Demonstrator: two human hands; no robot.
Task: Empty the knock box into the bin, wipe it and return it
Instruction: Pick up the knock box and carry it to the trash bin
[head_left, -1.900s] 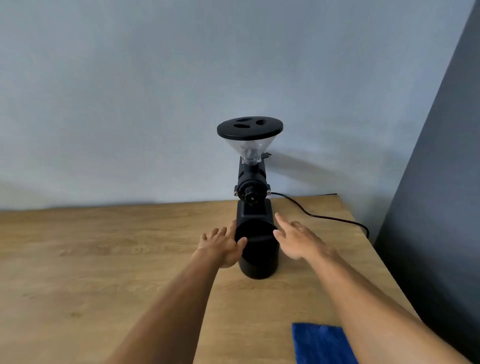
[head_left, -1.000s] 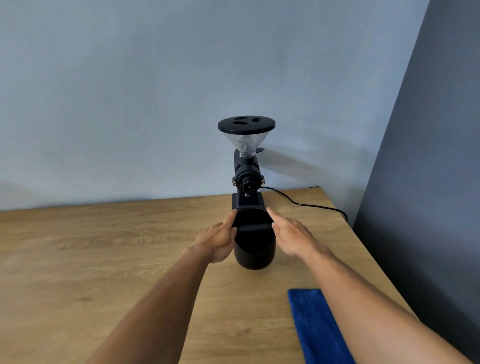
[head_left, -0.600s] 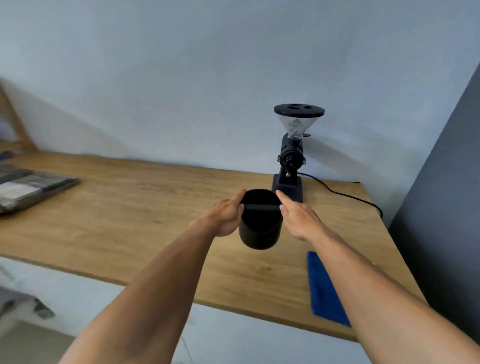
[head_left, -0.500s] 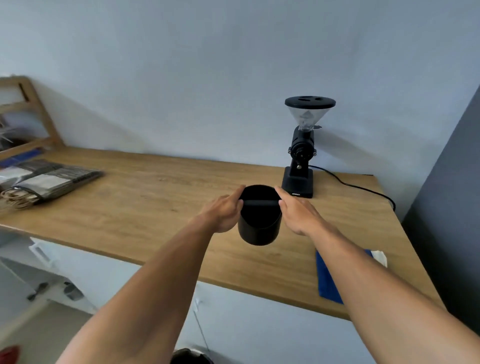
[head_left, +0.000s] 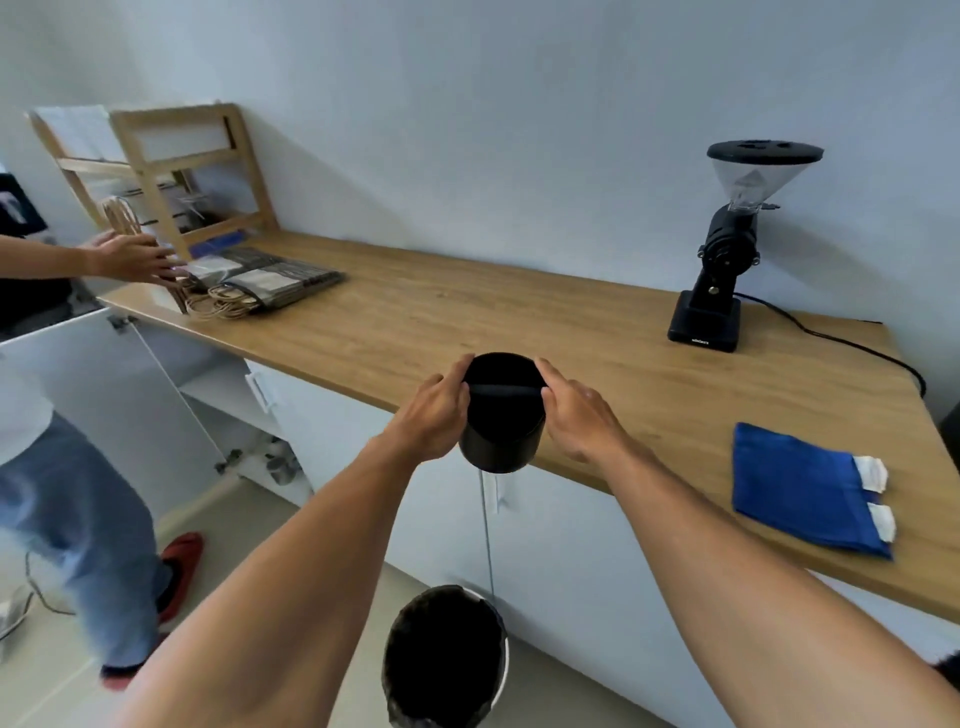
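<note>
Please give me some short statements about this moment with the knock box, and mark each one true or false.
1. Both hands, left hand and right hand, hold the knock box. True.
2. The knock box is turned upside down. False: it is upright, opening upward.
3. The bin stands on the floor, below the knock box. True.
4. The blue cloth lies inside the bin. False: it lies on the counter.
5. The grinder stands on the counter. True.
</note>
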